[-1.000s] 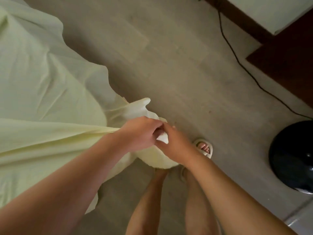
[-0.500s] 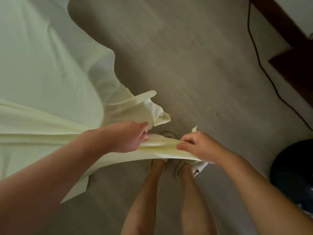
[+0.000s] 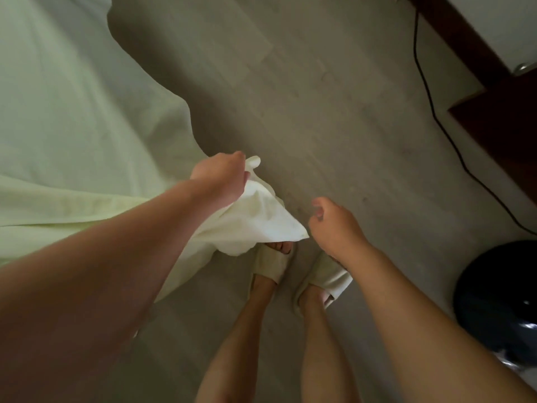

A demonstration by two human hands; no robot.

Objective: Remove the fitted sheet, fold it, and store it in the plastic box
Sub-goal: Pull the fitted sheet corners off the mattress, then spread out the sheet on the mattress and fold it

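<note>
The pale yellow-green fitted sheet point(image 3: 72, 117) spreads over the left half of the view and hangs down toward the floor. My left hand point(image 3: 223, 178) grips a bunched corner of the sheet, and a loose flap of it droops below the hand over my left foot. My right hand point(image 3: 334, 225) hovers just right of that flap with fingers loosely curled and nothing in it. The plastic box is not in view.
Grey wood-look floor point(image 3: 319, 97) fills the middle. A black cable point(image 3: 430, 112) runs down the right side. Dark wooden furniture point(image 3: 499, 117) stands at the upper right. A round black object point(image 3: 499, 298) sits at the lower right. My feet in pale slippers point(image 3: 273, 263) stand below the hands.
My right hand has let go of the sheet edge and moved apart from it. My left hand has lifted the bunched corner, and the stretched edge has gone slack.
</note>
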